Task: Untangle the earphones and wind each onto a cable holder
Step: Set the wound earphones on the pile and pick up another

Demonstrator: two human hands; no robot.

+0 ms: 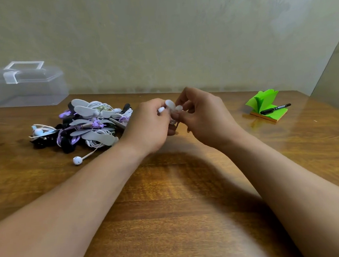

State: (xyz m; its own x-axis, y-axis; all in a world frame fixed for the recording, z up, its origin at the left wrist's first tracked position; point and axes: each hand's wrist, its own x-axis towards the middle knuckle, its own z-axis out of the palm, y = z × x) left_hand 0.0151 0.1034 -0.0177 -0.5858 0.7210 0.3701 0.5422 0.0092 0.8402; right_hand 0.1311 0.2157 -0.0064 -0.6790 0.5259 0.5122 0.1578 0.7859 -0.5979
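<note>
Both hands meet above the middle of the wooden table [170, 199]. My left hand [150, 125] and my right hand [202, 115] together grip a small grey cable holder [172, 105] with white earphone cable on it; a white earbud [161, 109] shows at my left fingertips. Most of the holder is hidden between the fingers. To the left lies a pile of earphones and holders [87, 126], white, purple and black cables mixed with grey holders. One white earbud [77, 160] trails out of the pile toward the front.
A clear plastic box [23, 87] with a handle stands at the back left against the wall. At the right lies a green sticky-note pad [268, 110] with a black marker [275, 108] on it.
</note>
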